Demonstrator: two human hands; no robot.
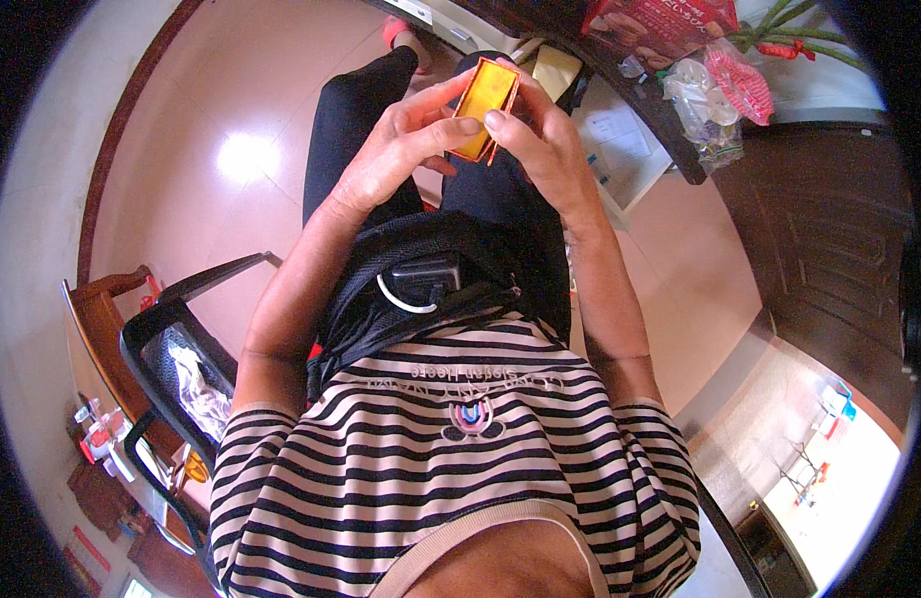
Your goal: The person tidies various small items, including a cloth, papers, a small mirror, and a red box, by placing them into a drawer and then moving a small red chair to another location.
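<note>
A small rectangular box (489, 90) with a yellow face and orange-red patterned edges is held up over my lap. My left hand (419, 134) grips its left side, the thumb pressing on the lower part of the yellow face. From the other side, my right hand (539, 138) holds it, with that thumb also lying across the lower right edge. A thin orange-red strip or panel shows along the box's right side, slightly apart at the bottom. Whether the yellow face is a hollow inside or a flat surface, I cannot tell. Most fingers are hidden behind the box.
Ahead on the right is a dark table edge (677, 149) with a red package (658, 30) and plastic bags (703, 105). Papers (617, 138) lie below it. A black-framed chair (143, 336) stands at left; a dark wooden door (826, 217) is at right. Another person's foot (397, 31) may be ahead.
</note>
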